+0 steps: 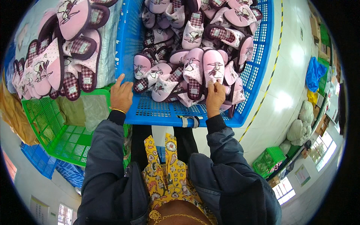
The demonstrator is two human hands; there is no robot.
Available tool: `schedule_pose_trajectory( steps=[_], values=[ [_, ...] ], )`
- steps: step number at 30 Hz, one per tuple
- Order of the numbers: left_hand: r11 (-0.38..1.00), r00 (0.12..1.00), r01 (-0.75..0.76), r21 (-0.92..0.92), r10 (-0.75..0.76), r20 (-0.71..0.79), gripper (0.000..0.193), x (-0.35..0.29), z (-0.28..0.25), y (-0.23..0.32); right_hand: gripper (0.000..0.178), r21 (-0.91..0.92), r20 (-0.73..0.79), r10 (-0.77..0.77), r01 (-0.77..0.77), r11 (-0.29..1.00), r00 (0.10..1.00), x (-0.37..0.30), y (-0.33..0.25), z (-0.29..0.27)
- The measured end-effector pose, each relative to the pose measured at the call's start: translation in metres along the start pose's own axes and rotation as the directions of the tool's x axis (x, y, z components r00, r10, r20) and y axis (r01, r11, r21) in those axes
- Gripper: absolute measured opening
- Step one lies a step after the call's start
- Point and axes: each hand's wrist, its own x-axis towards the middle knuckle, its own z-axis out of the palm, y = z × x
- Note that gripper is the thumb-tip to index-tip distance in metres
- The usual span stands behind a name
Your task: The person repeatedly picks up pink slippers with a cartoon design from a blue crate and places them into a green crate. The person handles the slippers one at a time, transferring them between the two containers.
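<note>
A large blue plastic crate (172, 119) in front of me holds a heap of pink slippers with dark plaid insoles and cartoon dog prints. At its near right part, my right hand (216, 98) pinches the lower end of a pink slipper (213, 63), which stands sole-down over the heap with its printed upper toward me. Beside it lies a dotted slipper (193, 66). My left hand (122, 95) holds nothing; its fingers are loosely stretched by the crate's near left corner, the index finger pointing away from me toward the rim.
More pink slippers (47, 69) are piled on a plastic-wrapped surface (107, 48) at the left. Under it stands a green crate (71, 144) with clear plastic inside. Yellow-black floor tape (275, 62) runs along the right. Farther right are a green basket (268, 162) and white sacks (299, 131).
</note>
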Motion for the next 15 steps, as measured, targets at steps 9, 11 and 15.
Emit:
schedule_pose_trajectory(
  steps=[9, 11, 15],
  values=[
    [1.0, 1.0, 0.004, -0.021, -0.004, 0.006, 0.019, -0.007, -0.007, -0.011, 0.052, -0.306, 0.152, -0.223, 0.26, 0.916, 0.963, -0.005, -0.012, 0.054],
    [0.997, 0.995, 0.075, -0.007, -0.074, 0.068, 0.017, -0.011, 0.004, -0.015, 0.059, -0.504, 0.156, -0.16, 0.218, 0.836, 0.975, -0.001, -0.007, 0.067],
    [0.996, 0.998, -0.039, -0.08, 0.035, -0.052, 0.021, 0.007, 0.006, 0.004, 0.034, -0.511, -0.005, 0.012, -0.013, 0.859, 1.0, 0.022, 0.01, 0.064]
  ],
)
